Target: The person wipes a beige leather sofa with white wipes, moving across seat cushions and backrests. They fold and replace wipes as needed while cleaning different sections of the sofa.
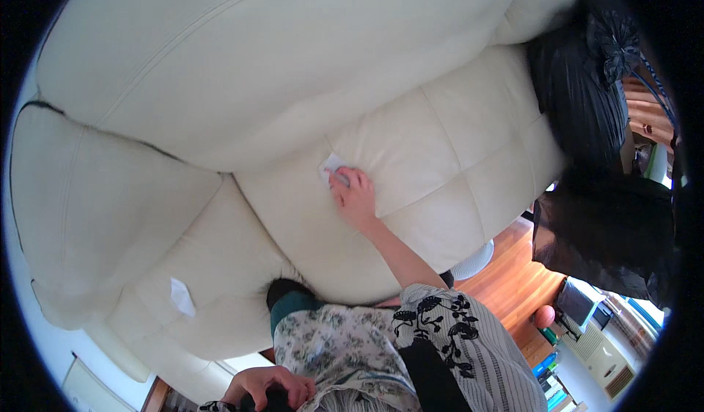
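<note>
My right hand (355, 195) is stretched out over a cream leather sofa seat (407, 137). It presses a white wipe or folded tissue (329, 164) onto the leather, close to the crease below the backrest. Near my body at the bottom edge, the fingers of my left hand (269, 384) curl around a black object (275, 400) that I cannot identify. A second white wipe or tissue (182, 297) lies on the adjoining seat section to the left.
Black plastic bags (577, 93) stand at the sofa's right end, with another dark bag (605, 230) nearer. My leg in teal cloth (294, 305) is against the front of the sofa. Wooden floor (511, 263), a pinkish ball (544, 317) and a beige appliance (599, 357) show at lower right.
</note>
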Demonstrator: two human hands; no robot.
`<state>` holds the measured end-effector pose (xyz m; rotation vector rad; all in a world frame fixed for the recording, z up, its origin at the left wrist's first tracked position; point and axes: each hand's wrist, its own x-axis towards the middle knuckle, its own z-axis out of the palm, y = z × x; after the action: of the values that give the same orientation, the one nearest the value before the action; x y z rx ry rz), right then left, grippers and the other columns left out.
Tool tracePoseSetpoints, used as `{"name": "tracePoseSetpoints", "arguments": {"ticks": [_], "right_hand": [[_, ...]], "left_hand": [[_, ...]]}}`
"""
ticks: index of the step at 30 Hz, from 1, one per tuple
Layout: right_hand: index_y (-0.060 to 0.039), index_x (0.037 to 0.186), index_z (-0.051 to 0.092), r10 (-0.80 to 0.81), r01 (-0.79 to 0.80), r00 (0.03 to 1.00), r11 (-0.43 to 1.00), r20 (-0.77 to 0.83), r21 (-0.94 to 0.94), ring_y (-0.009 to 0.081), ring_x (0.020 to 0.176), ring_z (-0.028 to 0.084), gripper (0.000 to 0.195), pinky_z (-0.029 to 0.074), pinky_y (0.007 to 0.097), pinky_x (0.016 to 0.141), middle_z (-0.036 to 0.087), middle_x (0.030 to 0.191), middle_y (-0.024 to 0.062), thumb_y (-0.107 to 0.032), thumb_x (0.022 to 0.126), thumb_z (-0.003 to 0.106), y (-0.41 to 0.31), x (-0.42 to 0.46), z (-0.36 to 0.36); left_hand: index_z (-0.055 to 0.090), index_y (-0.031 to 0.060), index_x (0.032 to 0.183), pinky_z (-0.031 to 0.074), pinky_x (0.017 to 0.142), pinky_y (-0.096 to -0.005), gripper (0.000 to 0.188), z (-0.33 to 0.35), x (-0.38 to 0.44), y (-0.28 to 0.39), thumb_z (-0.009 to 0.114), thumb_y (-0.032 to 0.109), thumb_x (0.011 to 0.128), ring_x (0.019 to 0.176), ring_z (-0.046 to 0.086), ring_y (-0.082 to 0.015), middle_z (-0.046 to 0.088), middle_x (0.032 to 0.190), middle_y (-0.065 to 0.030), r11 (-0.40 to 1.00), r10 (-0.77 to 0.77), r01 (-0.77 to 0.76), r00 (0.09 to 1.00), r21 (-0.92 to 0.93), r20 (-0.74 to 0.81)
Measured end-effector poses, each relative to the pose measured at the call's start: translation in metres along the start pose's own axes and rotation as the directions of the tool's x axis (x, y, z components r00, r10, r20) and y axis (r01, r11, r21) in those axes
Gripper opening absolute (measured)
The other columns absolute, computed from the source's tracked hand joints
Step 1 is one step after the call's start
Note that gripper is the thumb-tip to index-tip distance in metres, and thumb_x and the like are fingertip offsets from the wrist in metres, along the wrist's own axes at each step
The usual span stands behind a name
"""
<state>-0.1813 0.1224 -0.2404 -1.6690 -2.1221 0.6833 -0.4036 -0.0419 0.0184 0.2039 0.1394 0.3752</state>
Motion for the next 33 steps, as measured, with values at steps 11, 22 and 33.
{"name": "tracePoseSetpoints", "arguments": {"ticks": [11,22,33], "right_hand": [[-0.0246,0.112,0.059,-0.32,0.323,0.916,0.946,0.243,0.028,0.0249,0.092,0.052,0.048,0.046,0.0368,0.077,0.054,0.098,0.0028,-0.002,0.07,0.054,0.004,-0.049,-0.007],[-0.0234,0.116,0.058,-0.067,0.078,0.994,0.987,0.083,-0.138,0.0284,0.1,0.046,0.044,0.043,0.0369,0.086,0.049,0.108,0.0033,-0.002,0.078,0.056,0.037,-0.048,-0.016],[-0.002,0.085,0.056,-0.07,0.061,0.994,0.992,-0.084,-0.114,0.0333,0.086,0.052,0.01,0.041,0.0433,0.073,0.057,0.087,0.0151,-0.006,0.081,0.049,0.085,-0.031,0.01]], "left_hand": [[0.059,-0.0059,0.074,0.038,0.082,-0.0368,0.026,0.165,-0.148,-0.099,0.078,0.007,0.062,0.082,0.053,-0.0256,0.059,0.078,-0.0135,0.996,-0.076,0.008,0.662,-0.094,-0.745],[0.067,-0.0043,0.088,0.047,0.06,-0.0217,0.016,0.254,-0.14,-0.261,0.058,0.001,0.076,0.062,0.061,-0.0129,0.067,0.077,-0.0061,0.745,-0.387,-0.427,0.349,-0.512,-0.854],[0.06,0.0028,0.084,0.041,0.07,-0.0274,0.023,0.154,-0.07,-0.056,0.076,0.004,0.066,0.079,0.051,-0.0155,0.052,0.084,-0.0046,0.983,0.185,-0.039,0.11,0.182,-0.976]]}}
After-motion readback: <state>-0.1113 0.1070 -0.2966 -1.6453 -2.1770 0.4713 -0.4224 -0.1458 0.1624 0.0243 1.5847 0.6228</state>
